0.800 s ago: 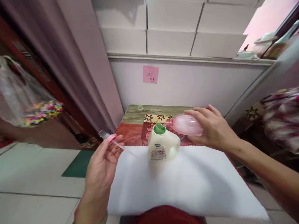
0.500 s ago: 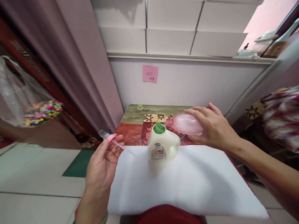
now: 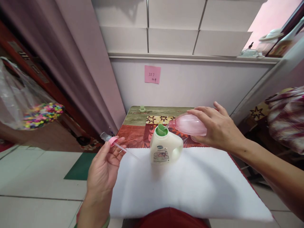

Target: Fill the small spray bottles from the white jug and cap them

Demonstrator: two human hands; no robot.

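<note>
A cream jug [image 3: 166,148] with an open green spout stands upright on a white cloth [image 3: 190,186] that covers the near part of a small table. My right hand [image 3: 217,128] is closed round a pink bottle [image 3: 187,124], tipped on its side with its neck just above the jug's spout. My left hand [image 3: 104,167], off the table's left edge, pinches a pink pump cap [image 3: 111,140] with a clear nozzle and a thin dip tube that points toward the jug.
The table [image 3: 137,122] has a patterned red and green top; a small green cap [image 3: 142,109] lies at its far edge. A pink note [image 3: 152,74] hangs on the wall behind. A curtain and a clear bag of coloured beads [image 3: 42,114] are at the left.
My right hand has lifted the pink bottle slightly. The left hand and the jug stay in place.
</note>
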